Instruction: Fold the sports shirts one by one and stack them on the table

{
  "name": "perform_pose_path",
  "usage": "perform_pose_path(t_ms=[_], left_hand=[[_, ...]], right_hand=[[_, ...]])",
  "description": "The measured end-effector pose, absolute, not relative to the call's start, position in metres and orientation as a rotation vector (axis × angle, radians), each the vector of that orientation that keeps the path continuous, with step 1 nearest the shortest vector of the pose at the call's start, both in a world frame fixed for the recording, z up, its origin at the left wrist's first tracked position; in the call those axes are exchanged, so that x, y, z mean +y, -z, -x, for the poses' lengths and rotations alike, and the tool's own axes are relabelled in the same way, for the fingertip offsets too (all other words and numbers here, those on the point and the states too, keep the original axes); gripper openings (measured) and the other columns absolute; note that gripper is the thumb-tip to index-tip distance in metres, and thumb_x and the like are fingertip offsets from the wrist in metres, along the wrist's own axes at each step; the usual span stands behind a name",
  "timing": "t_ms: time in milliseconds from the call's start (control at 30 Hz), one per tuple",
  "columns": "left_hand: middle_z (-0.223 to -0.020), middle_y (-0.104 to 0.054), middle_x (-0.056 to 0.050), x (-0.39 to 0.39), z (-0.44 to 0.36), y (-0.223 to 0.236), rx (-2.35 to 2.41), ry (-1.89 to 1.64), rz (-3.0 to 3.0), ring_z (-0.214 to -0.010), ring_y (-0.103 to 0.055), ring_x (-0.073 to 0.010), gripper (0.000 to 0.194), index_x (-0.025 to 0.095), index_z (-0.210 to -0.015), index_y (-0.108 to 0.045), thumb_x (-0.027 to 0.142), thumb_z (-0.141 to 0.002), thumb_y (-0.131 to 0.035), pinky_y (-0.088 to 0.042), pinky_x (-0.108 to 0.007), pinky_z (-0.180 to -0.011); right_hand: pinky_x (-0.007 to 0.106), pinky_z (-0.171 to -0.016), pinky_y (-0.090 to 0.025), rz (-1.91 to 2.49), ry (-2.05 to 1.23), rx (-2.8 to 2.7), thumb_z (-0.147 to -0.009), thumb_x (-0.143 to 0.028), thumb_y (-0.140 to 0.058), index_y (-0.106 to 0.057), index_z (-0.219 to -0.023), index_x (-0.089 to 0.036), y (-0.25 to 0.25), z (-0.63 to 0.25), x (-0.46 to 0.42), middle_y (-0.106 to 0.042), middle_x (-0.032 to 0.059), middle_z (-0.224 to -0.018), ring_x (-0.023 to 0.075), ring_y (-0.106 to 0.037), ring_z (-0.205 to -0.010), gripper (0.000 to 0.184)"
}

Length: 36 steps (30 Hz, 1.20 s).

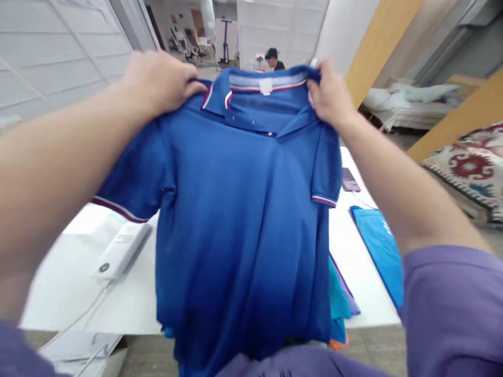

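Note:
A blue polo shirt [236,209] hangs upright before me, its buttoned front facing me and its lower part dropping past the table edge. Red and white stripes trim its collar and sleeve cuffs. My left hand [163,81] grips the shirt at the shoulder beside the collar. On the other side, my right hand [330,94] pinches it close to the collar's end. Behind the shirt, the edges of teal and purple cloth [340,298] show on the table; the rest of that cloth is hidden.
On the white table [377,314] lie a white box-shaped device [121,251] with a cable at left, a folded bright blue garment [379,246] at right, and a phone-like dark object [349,179]. A person [274,58] is in the background. Patterned fabric [471,167] stands far right.

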<state>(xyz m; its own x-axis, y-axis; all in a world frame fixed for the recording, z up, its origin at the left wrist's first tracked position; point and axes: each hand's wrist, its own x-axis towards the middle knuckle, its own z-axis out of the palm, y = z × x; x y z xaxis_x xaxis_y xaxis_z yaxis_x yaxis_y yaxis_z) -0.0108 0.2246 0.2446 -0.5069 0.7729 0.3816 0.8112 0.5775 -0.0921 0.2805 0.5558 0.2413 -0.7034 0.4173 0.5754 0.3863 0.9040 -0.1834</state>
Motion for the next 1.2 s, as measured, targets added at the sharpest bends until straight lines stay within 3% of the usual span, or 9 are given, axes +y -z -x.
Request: perform_pose_path(t_ms=[100,167,300,433,600,800,1000,1100,1200], left_hand=[[-0.165,-0.057,-0.016,0.263,0.030,-0.157,-2.429,0.171,1.230,-0.157,-0.043,-0.0427,0.085,0.005,-0.141,-0.063,0.079,-0.119,-0.027,-0.036,-0.069,-0.126],[-0.178,-0.045,-0.020,0.279,0.026,-0.091,-2.453,0.241,1.246,-0.165,-0.032,-0.0408,0.069,0.011,-0.155,-0.055,0.065,-0.120,-0.032,-0.027,-0.069,-0.132],[-0.170,-0.054,-0.026,0.293,-0.005,-0.012,-2.499,0.272,1.363,-0.159,-0.046,-0.0421,0.054,0.012,-0.151,-0.063,0.028,-0.109,-0.035,-0.024,-0.068,-0.132],[-0.154,-0.067,-0.025,0.298,-0.048,-0.020,-2.511,0.252,1.426,-0.148,-0.059,-0.0431,0.050,0.017,-0.138,-0.074,0.033,-0.107,-0.037,-0.033,-0.067,-0.129],[-0.142,-0.076,-0.019,0.320,-0.137,-0.065,-2.565,0.190,1.638,-0.135,-0.071,-0.0407,0.042,0.022,-0.128,-0.079,0.040,-0.104,-0.051,-0.052,-0.055,-0.117],[-0.142,-0.080,-0.013,0.375,-0.303,-0.085,-2.457,0.279,1.976,-0.137,-0.073,-0.0370,0.044,0.025,-0.136,-0.076,0.052,-0.106,-0.058,-0.057,-0.045,-0.114],[-0.144,-0.080,-0.012,0.406,-0.427,-0.044,-2.417,0.328,2.292,-0.135,-0.075,-0.0357,0.052,0.027,-0.141,-0.075,0.063,-0.108,-0.059,-0.058,-0.045,-0.115],[-0.152,-0.076,-0.012,0.431,-0.462,-0.015,-2.464,0.416,2.349,-0.140,-0.073,-0.0339,0.059,0.028,-0.148,-0.070,0.069,-0.110,-0.055,-0.057,-0.044,-0.118],[-0.162,-0.068,-0.019,0.469,-0.483,0.010,-2.608,0.533,2.246,-0.145,-0.071,-0.0385,0.072,0.025,-0.161,-0.060,0.075,-0.110,-0.048,-0.055,-0.049,-0.120]], right_hand=[[0.070,-0.128,-0.043,0.648,-0.107,-2.616,-0.121,-0.058,-0.054,-0.049,-0.160,-0.006,-0.131,-0.220,0.575,-0.057,0.0274,-0.166,0.0441,-0.057,-0.155,0.065],[0.078,-0.128,-0.041,0.631,-0.095,-2.750,-0.114,-0.075,-0.056,-0.052,-0.161,-0.013,-0.073,-0.217,0.588,-0.058,0.0273,-0.167,0.0486,-0.056,-0.154,0.077],[0.069,-0.123,-0.049,0.749,-0.035,-2.964,-0.113,-0.077,-0.049,-0.053,-0.164,-0.018,-0.026,-0.304,0.618,-0.067,0.0258,-0.159,0.0465,-0.066,-0.141,0.078],[0.055,-0.109,-0.058,1.275,0.016,-2.855,-0.114,-0.067,-0.048,-0.067,-0.147,-0.020,-0.028,-0.474,0.648,-0.071,0.0223,-0.155,0.0414,-0.072,-0.134,0.060],[0.052,-0.102,-0.059,1.994,-0.025,-2.659,-0.106,-0.074,-0.062,-0.072,-0.132,-0.019,-0.010,-0.668,0.636,-0.076,0.0245,-0.142,0.0437,-0.074,-0.130,0.062],[0.037,-0.091,-0.053,1.723,-0.199,-2.706,-0.114,-0.047,-0.050,-0.070,-0.121,-0.020,0.007,-0.764,0.569,-0.081,0.0189,-0.124,0.0321,-0.075,-0.113,0.034],[0.031,-0.075,-0.046,1.209,-1.020,-2.754,-0.108,-0.072,-0.059,-0.070,-0.102,-0.022,-0.026,-0.880,0.469,-0.070,0.0036,-0.086,0.0202,-0.061,-0.079,0.052],[0.032,-0.072,-0.047,1.177,-1.379,-2.776,-0.104,-0.076,-0.069,-0.075,-0.103,-0.022,-0.047,-0.925,0.421,-0.071,0.0031,-0.087,0.0201,-0.061,-0.079,0.055],[0.034,-0.081,-0.055,1.224,-1.401,-2.693,-0.102,-0.073,-0.075,-0.078,-0.121,-0.024,-0.058,-0.937,0.406,-0.078,0.0047,-0.099,0.0231,-0.069,-0.089,0.052]])
